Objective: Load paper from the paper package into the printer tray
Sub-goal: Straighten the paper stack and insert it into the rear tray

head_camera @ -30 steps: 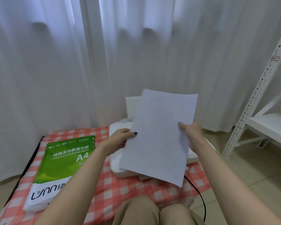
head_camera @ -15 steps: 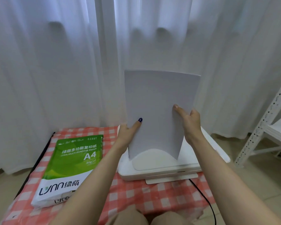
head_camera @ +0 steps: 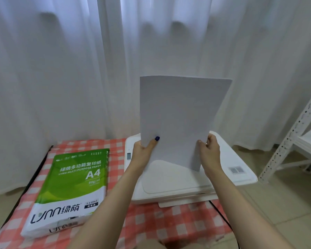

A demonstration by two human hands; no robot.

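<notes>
The ream at lower left of the frame is a green and white wrapper printed "LYNN MULTI PURPOSE PAPER", a large "A4", "80g/m" with a last character too small to read, and the "LYNN" logo with Chinese characters on the white band near its bottom edge. A line of white Chinese characters runs above the English one. Smaller marks along the top of the green field and a small dark badge at lower right of the wrapper are too small to read.

At centre frame both hands hold a thin stack of blank paper upright above the printer. The left hand grips the stack's lower left edge, thumb with a dark blue nail on the front face. The right hand grips the lower right edge, fingers curled around it. The stack's bottom corner hangs just over the printer's lid; whether it touches cannot be told.

The printer is white, with a small display near its left rear corner and a grey label, unreadable, at its right side. A black cable runs from under its front toward lower right.

Ream and printer sit on a red and white checked cloth. White curtains fill the upper frame, a white perforated metal shelf stands at right, and the floor is pale tile.
</notes>
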